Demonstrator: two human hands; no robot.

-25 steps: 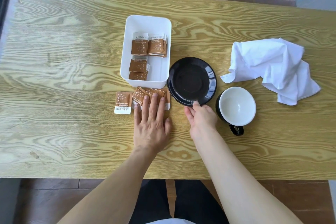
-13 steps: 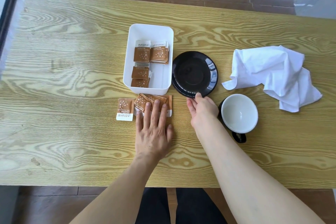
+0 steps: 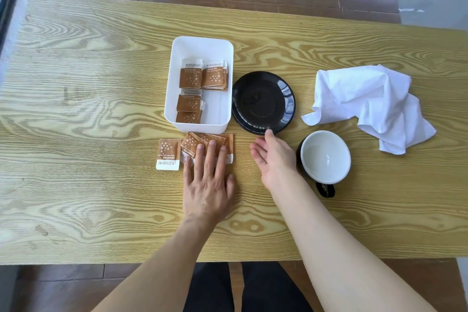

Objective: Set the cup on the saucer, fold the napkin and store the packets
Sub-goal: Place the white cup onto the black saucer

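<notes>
A black saucer (image 3: 263,102) lies on the wooden table beside a white box (image 3: 201,44) that holds several brown packets (image 3: 191,76). My right hand (image 3: 273,158) is open, palm turned up, one fingertip touching the saucer's near rim. To its right stands a cup (image 3: 325,157), black outside and white inside, upright, handle toward me. My left hand (image 3: 207,180) lies flat with fingers spread, fingertips on a small pile of loose packets (image 3: 200,142) in front of the box. One more packet (image 3: 168,153) lies just left of that pile. A crumpled white napkin (image 3: 367,102) sits at the right.
The wooden table (image 3: 88,109) ends near me at a front edge above my dark trousers. Brown floorboards show beyond the far edge, and a bright window reflection lies at the top right.
The saucer has slid away from me, up alongside the box. My right hand has let go of its rim and opened, palm up. My left hand stays on the loose packets.
</notes>
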